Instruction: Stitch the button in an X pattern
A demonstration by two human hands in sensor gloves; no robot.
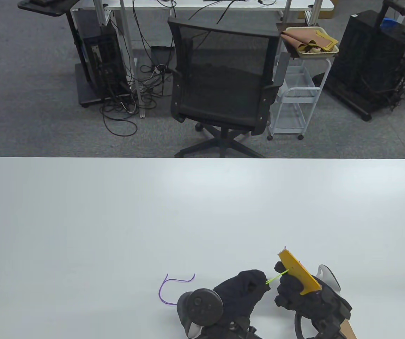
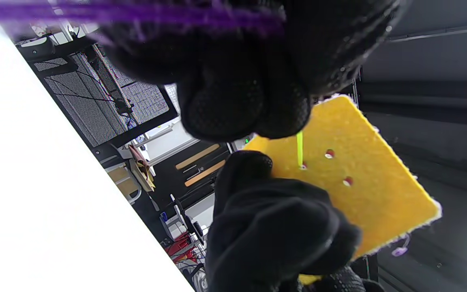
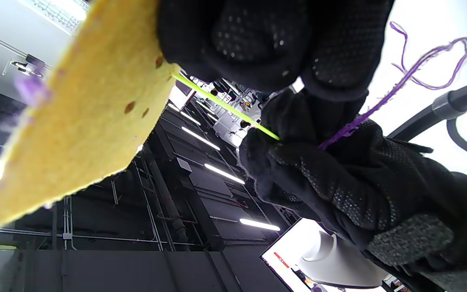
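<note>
At the table's [image 1: 82,212] five o'clock edge, a yellow felt square [image 1: 299,273] is gripped upright by the right hand [image 1: 312,300], while a green needle [image 1: 277,277] trailing purple thread [image 1: 170,286] is pinched at its nine o'clock side by the left hand [image 1: 239,293].
</note>
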